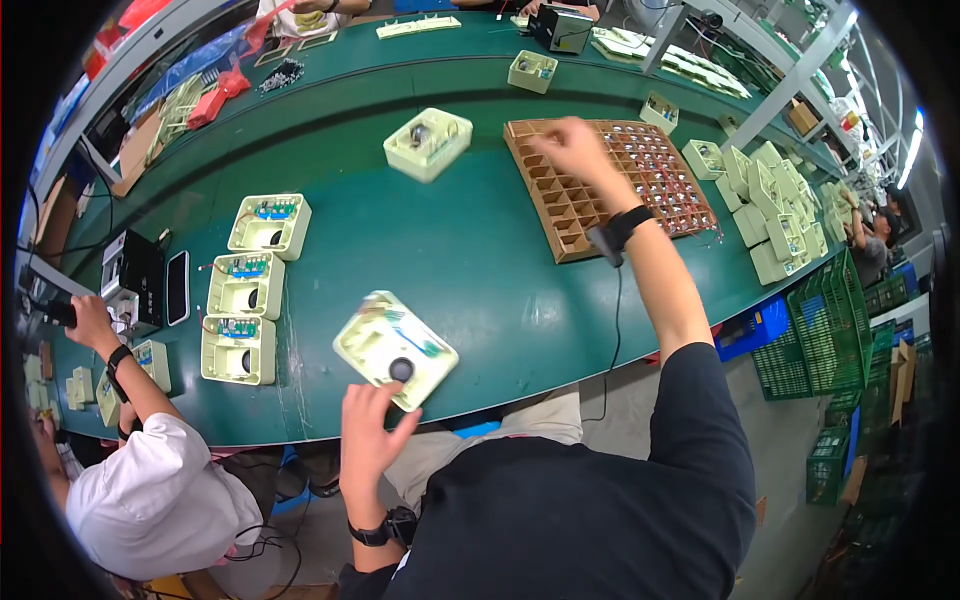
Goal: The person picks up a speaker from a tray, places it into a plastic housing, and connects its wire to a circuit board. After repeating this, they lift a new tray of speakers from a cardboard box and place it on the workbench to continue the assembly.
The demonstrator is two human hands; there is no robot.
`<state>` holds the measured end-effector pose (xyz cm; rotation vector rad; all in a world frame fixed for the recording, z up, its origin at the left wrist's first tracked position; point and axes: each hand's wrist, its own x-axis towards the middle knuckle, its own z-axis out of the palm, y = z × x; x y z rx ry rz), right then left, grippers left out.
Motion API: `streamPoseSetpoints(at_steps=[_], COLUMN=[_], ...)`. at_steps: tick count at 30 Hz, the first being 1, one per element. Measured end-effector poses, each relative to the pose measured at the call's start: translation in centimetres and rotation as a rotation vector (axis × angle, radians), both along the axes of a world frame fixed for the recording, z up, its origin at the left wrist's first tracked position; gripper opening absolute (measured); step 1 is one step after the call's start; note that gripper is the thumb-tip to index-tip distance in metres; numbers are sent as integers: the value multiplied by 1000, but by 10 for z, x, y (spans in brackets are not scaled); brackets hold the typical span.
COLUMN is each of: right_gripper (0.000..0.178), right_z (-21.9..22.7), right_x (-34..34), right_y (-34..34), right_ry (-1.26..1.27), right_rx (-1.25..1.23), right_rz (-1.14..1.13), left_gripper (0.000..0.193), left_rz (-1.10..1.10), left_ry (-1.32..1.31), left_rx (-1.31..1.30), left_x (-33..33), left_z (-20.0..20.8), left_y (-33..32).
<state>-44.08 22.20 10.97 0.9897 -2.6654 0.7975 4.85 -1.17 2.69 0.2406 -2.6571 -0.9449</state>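
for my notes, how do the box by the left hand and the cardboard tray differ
The box is pale green, the tray brown. The box is smaller than the tray. The tray is split into many small cells; the box is not. Both are open on top and hold parts.

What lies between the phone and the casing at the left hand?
The head view shows three open casings in a column between phone and that casing.
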Motion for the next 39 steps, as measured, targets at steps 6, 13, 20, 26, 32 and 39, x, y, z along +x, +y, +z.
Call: streamPoseSetpoints(at_steps=[6,13,20,26,32,39], right_gripper=[34,28,15,15,20,26], right_z=[-36,-34,-6,64,107,65], right_x=[-83,-122,-136,-75,85,254], right_y=[113,120,125,113,66,24], right_ry=[144,1,-585,-631,-708,-951], right_rx=[150,371,-607,-1039,-861,-733], right_rz=[-413,-350,-298,136,496,961], left_gripper=[77,87,89,83,71,54], left_rz=[-69,-100,-88,-71,-143,-429], left_ry=[3,-39,-74,41,290,193], left_rx=[105,-7,-7,202,205,59], left_x=[-11,-33,-40,-43,-89,-86], left_z=[13,11,13,21,65,91], left_y=[10,22,25,16,28,64])
